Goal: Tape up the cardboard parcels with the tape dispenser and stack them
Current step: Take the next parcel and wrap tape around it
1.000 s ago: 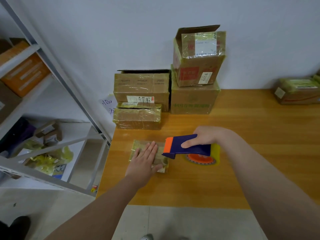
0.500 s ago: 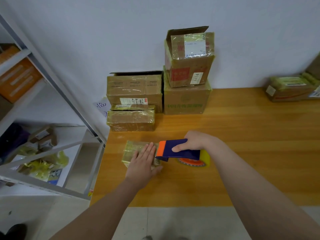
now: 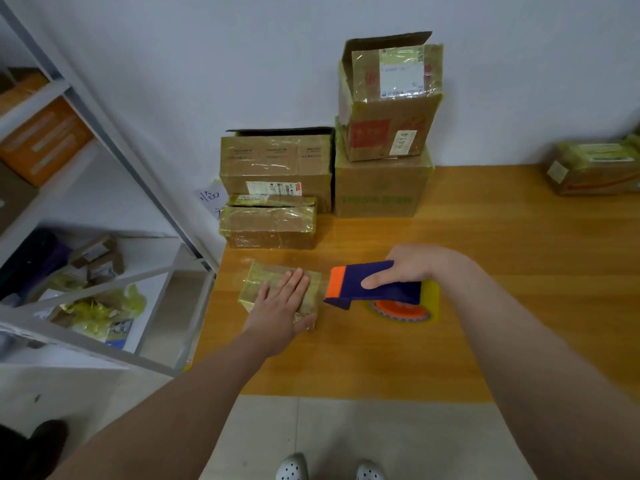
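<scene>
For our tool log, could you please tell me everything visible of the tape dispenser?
The dispenser has a dark blue plastic body with an orange front end and an orange-cored roll of yellowish clear tape beneath. It lies level, nose toward the small parcel, over the wooden table. The right hand grips its top, thumb along the near side.

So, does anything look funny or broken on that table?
Yes. The top box, stacked on a bigger box, has a flap sticking up, not taped shut. The wide box left of them also shows a raised dark flap along its back edge. Nothing looks spilled.
</scene>
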